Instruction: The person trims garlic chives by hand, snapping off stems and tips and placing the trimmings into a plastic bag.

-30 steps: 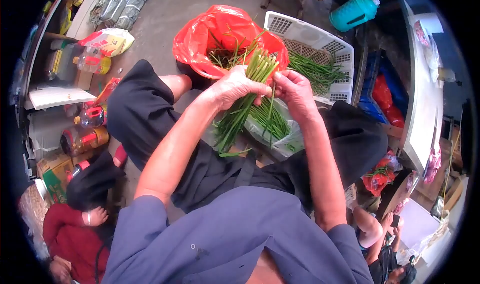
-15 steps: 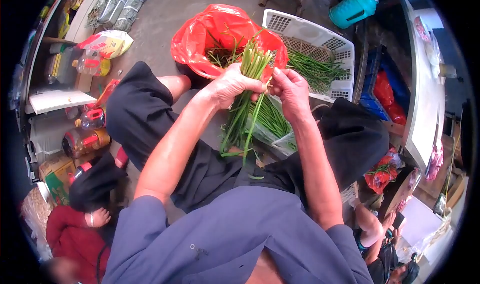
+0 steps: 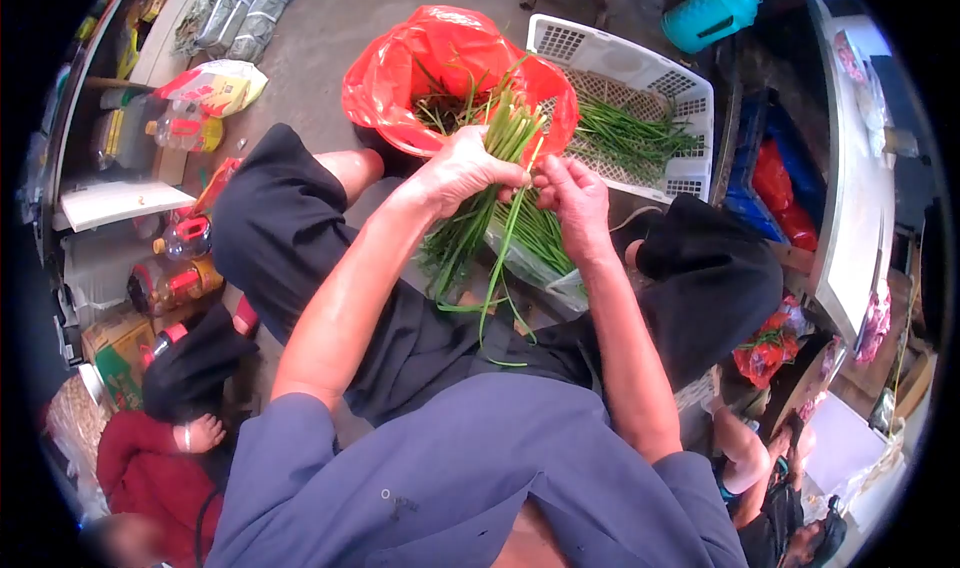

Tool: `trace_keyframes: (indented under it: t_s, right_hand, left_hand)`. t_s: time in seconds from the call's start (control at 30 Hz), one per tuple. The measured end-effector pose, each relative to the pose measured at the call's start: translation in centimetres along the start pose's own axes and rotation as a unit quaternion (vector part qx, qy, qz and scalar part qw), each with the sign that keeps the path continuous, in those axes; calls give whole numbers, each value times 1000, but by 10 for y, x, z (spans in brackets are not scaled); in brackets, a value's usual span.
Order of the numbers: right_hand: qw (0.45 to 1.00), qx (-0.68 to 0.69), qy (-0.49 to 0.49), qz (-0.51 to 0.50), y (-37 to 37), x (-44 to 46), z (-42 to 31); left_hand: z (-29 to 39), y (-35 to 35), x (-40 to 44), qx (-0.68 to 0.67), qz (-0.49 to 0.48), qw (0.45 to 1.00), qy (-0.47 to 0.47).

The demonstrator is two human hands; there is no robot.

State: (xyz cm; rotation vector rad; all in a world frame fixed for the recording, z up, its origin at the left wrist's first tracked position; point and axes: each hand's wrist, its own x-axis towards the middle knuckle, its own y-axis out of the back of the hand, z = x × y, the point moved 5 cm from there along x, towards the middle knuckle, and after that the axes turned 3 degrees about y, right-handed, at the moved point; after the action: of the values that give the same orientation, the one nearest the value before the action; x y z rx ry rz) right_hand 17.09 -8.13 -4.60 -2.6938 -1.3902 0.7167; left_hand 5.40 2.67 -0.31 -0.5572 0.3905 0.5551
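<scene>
My left hand (image 3: 467, 173) is wrapped round a bunch of garlic chives (image 3: 512, 133), its pale cut ends pointing away from me and its green leaves hanging toward my lap. Close beside the left thumb, my right hand (image 3: 575, 196) is closed in a pinch at a single stalk by the bunch; its fingertips partly hide the contact. One long leaf curls down below the bunch. Just beyond the hands stands a bin lined with a red plastic bag (image 3: 385, 83), with green and brown scraps inside. More chives (image 3: 545, 236) lie in clear plastic beneath my hands.
A white plastic basket (image 3: 622, 50) holding loose chives (image 3: 640, 138) stands at the far right. A teal thermos (image 3: 712, 16) lies behind it. Bottles (image 3: 185, 238) and a shelf board (image 3: 120, 205) are on the left. A person in a red sleeve (image 3: 150, 458) sits at lower left, others at lower right.
The right hand has shifted slightly down and turned, its fingertips now lower beside the left thumb. The hanging leaves have swung and spread. My left hand keeps its hold.
</scene>
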Motion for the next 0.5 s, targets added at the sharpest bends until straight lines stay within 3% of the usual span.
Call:
trace_keyframes:
  t_s: [0.13, 0.27, 0.5]
  right_hand:
    - [994, -73, 75, -40, -16, -3, -8]
    - [987, -123, 88, -50, -15, -4, -10]
    - [951, -264, 160, 18, -8, -3, -11]
  left_hand:
    - [-3, 2, 2, 30, -6, 1000, -4]
    - [-1, -1, -1, 25, -5, 1000, -2]
    - [-8, 2, 3, 20, -17, 1000, 5]
